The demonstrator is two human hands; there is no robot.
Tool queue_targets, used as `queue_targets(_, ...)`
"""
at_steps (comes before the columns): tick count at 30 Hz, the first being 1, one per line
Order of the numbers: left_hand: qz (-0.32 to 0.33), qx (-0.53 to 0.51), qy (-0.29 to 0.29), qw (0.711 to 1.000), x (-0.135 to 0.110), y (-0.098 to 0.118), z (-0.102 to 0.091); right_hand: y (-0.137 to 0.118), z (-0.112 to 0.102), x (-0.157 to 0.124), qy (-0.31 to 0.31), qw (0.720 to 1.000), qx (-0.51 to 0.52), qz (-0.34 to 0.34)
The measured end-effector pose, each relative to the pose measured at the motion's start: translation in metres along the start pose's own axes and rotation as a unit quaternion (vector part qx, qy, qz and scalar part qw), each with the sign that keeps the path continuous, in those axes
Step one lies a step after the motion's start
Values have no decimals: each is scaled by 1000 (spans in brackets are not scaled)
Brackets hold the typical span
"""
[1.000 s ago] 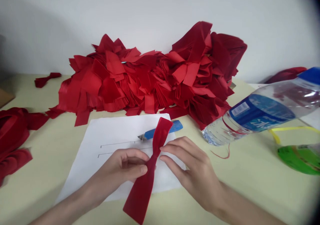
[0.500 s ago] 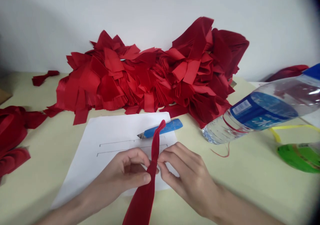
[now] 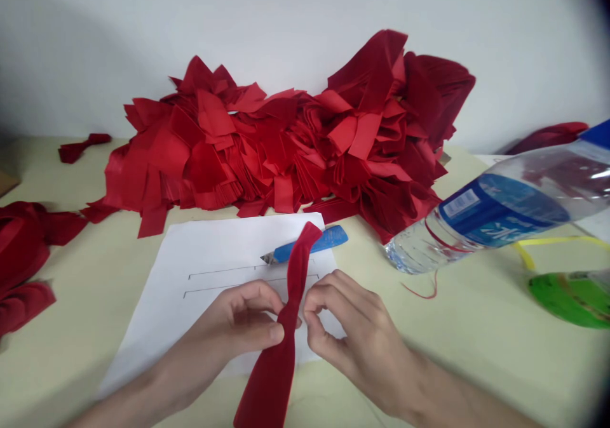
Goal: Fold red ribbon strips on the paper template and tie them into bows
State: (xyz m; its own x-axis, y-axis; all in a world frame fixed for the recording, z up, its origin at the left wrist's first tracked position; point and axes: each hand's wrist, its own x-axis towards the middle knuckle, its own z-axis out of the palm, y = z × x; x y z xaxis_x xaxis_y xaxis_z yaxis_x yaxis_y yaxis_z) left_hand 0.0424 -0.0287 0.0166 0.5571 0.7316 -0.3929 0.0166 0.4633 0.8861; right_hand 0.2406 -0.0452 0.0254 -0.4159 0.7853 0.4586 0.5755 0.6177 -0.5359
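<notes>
My left hand [image 3: 248, 323] pinches a red velvet ribbon [image 3: 271, 371] at its gathered middle, the thumb in front and the fingers partly behind. The ribbon's narrow upper part leans right over the paper, and its wider lower part runs out of the bottom edge. Just right of the ribbon, my right hand [image 3: 357, 333] has thumb and forefinger pressed together; whatever lies between those tips is too small to make out. Beneath both hands is a white paper sheet [image 3: 210, 244] with ruled lines. A blue utility knife [image 3: 331, 237] lies on it, partly behind the ribbon's top.
A large heap of red ribbon pieces [image 3: 257, 142] fills the back of the table. More red ribbon [image 3: 23, 250] lies at the left. To the right are a tilted water bottle [image 3: 500, 209], a red thread [image 3: 426, 294] and a green object with a yellow strap [image 3: 567, 298].
The ribbon's upper end has turned and opened wider, tipping right. My right fingertips have shifted slightly right, away from the ribbon. My left hand keeps its pinch.
</notes>
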Motion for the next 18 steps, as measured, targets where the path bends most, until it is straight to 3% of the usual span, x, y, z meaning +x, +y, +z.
queue_targets(3,2,-20,2,1000,0,2,-1,0,0,-1,-9,999,37,28)
queue_targets(5,0,-23,-1,1000,0,4,-1,0,-2,2,-24,989,99,105)
queue_targets(8,-6,-18,-8,1000,0,5,0,0,-6,9,-70,932,234,268)
queue_targets(10,-16,-15,-13,1000,0,4,2,0,-6,14,-104,887,308,327)
queue_targets(12,-24,-11,-12,1000,1,3,4,-2,-4,15,-110,867,340,348)
queue_targets(18,-25,10,11,1000,1,0,6,0,1,11,-110,840,372,379)
